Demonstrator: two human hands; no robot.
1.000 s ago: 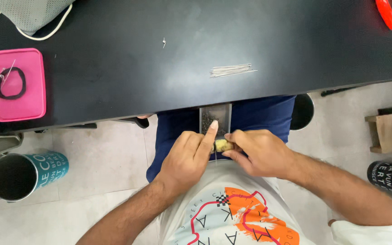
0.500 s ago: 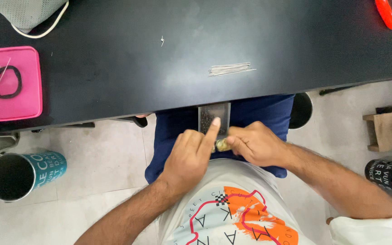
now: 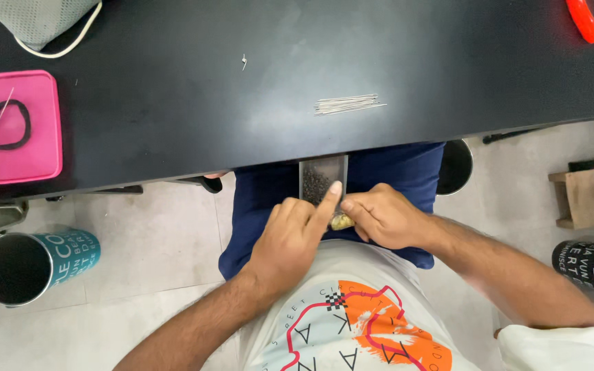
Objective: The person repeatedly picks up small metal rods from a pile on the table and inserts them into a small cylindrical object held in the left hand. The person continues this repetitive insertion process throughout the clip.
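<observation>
Your left hand (image 3: 290,237) sits over your lap, index finger stretched forward so its tip rests on the small clear tray (image 3: 322,180), other fingers curled loosely; it grips nothing, just presses or steadies. Your right hand (image 3: 383,216) is closed in a pinch on a small yellowish lump (image 3: 342,221), held just beside that left index finger and at the near end of the tray. I can't tell what the lump is made of.

The tray lies on your lap, its far end tucked at the counter (image 3: 173,103) edge. It holds a scatter of small dark bits, too fine to identify.

Progress, as a judgement: the work is in the middle. Dark material is already in the tray, the lump is in hand and not set down, and the bundle of thin metal pins (image 3: 349,104) on the counter lies neat and untouched, well apart from both hands. So whatever involves those pins looks not yet begun.

Further out: a pink tray (image 3: 36,137) at the counter's left with a black elastic loop (image 3: 6,125) on it, an orange tool (image 3: 584,19) at the far right corner, and a teal cup (image 3: 32,264) on the floor to your left.
</observation>
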